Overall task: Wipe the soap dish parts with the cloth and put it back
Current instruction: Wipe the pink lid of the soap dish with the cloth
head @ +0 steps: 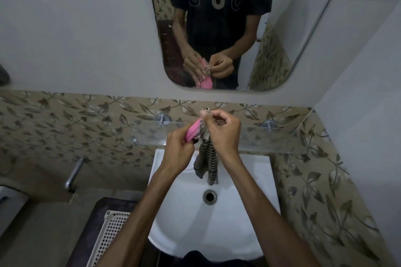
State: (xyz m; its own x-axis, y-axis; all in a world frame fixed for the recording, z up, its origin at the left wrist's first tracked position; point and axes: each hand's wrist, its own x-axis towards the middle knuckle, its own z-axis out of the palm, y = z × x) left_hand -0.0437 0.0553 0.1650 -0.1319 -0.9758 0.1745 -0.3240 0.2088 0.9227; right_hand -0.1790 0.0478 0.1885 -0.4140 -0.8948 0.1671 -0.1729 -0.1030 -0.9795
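Observation:
My left hand (178, 149) grips a pink soap dish part (193, 131) from below, held up over the white sink (173, 212). My right hand (224, 131) pinches a grey striped cloth (206, 163) against the top edge of the pink part. The cloth's loose end hangs down between my wrists toward the sink's back rim. Both hands sit in front of a glass shelf (271, 138). Most of the pink part is covered by fingers and cloth. The mirror (282, 28) above reflects the same hold.
The sink's drain hole (209, 196) lies below the hanging cloth. A white perforated basket (110, 236) stands at the lower left beside the sink. A metal tap pipe (73, 174) juts from the left wall. Leaf-patterned tiles line the wall on both sides.

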